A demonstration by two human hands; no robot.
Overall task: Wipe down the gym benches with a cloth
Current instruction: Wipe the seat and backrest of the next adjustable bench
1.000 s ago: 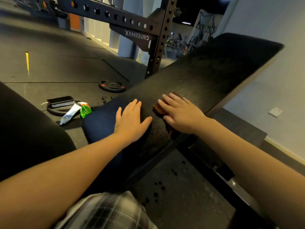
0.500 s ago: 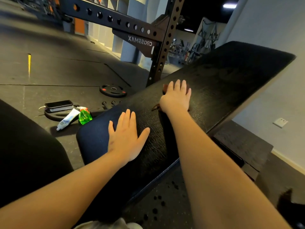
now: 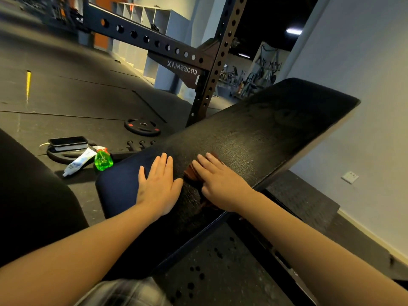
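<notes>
Across the middle of my view the black bench [image 3: 265, 133] runs from near my body up to the right; the frame under it is mostly lost in shadow. Behind the bench stands the steel rack [image 3: 212, 69], cut off at the top. Left of the bench a second dark pad [image 3: 33, 195] is only partly in view. On the near end of the bench my left hand [image 3: 157, 186] lies flat, fingers straight, holding nothing. Just right of it my right hand [image 3: 217, 184] presses with straight fingers on the brown cloth [image 3: 192, 172], which lies on the bench top. The hand covers most of the cloth, so only its edges show. On the floor left of the bench lie a weight plate [image 3: 142, 127], a phone [image 3: 67, 142], a green spray bottle [image 3: 102, 160] and a white tube [image 3: 79, 162], whose print is too small to read.
</notes>
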